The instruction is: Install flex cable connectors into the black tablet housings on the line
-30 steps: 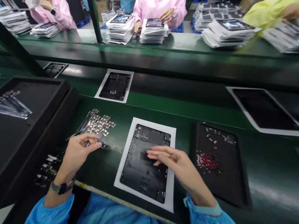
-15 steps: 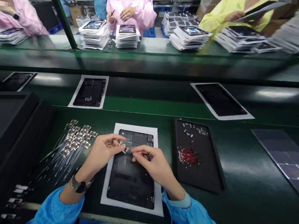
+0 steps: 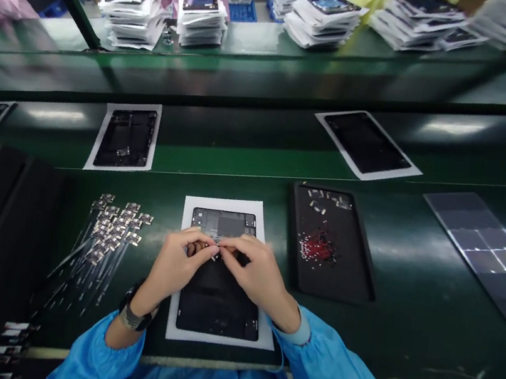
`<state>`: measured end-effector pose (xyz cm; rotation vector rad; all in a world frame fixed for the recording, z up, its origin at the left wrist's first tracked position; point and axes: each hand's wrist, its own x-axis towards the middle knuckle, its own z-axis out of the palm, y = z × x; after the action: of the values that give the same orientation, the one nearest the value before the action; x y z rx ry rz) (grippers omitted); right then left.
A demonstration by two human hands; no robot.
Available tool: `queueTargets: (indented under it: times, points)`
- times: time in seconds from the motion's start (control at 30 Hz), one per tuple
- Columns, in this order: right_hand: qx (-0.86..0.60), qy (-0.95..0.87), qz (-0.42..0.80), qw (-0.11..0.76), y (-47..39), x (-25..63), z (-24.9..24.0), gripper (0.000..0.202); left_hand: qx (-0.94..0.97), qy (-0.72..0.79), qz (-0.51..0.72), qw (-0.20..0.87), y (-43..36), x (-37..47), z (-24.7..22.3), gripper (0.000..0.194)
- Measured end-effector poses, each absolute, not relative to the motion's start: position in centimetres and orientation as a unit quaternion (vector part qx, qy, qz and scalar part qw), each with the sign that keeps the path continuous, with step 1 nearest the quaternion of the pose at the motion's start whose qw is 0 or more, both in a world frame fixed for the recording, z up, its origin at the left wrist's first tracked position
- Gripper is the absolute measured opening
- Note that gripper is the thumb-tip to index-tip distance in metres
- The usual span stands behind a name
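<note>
A black tablet back housing [image 3: 220, 311] lies on a white paper sheet [image 3: 171, 323] before me. Over its upper part my left hand [image 3: 178, 264] pinches a small circuit board [image 3: 215, 257], mostly hidden by the fingers. Thumb and finger of my right hand [image 3: 257, 272] are pressed together at the same spot, touching or almost touching the left fingertips. What the right fingers hold is too small to make out. To the left lies a pile of similar small circuit boards [image 3: 116, 229] with thin flat cables.
A black tray [image 3: 334, 284] at right holds small red-and-white parts [image 3: 318, 248] and several little boards. Clear film sheets [image 3: 486, 250] lie farther right. Two housings on paper [image 3: 126, 139] [image 3: 369, 143] rest beyond, below stacks [image 3: 133, 23] near co-workers. A black case stands left.
My hands have come together, the right fingertips now meeting the left at the small board. The view has tipped downward. A co-worker's hand across the bench now lifts a tablet on the stack.
</note>
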<state>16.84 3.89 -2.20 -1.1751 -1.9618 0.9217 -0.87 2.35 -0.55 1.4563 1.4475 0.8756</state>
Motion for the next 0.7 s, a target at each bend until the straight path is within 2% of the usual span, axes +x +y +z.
queueTargets:
  times: [0.17,0.4,0.7]
  points:
    - [-0.428,-0.792,0.29,0.325,3.56,16.65,-2.07,0.014,0.606,0.589,0.34,0.412,2.04,-0.5,-0.62,0.016]
    - [-0.432,-0.795,0.3,0.301,3.79,17.04,-1.85,0.013,0.616,0.588,0.343,0.397,1.74,-0.35,-0.92,0.015]
    - [-0.449,-0.762,0.341,0.319,3.92,17.17,-1.47,0.01,0.454,0.629,0.445,0.447,1.97,-0.93,-0.88,0.015]
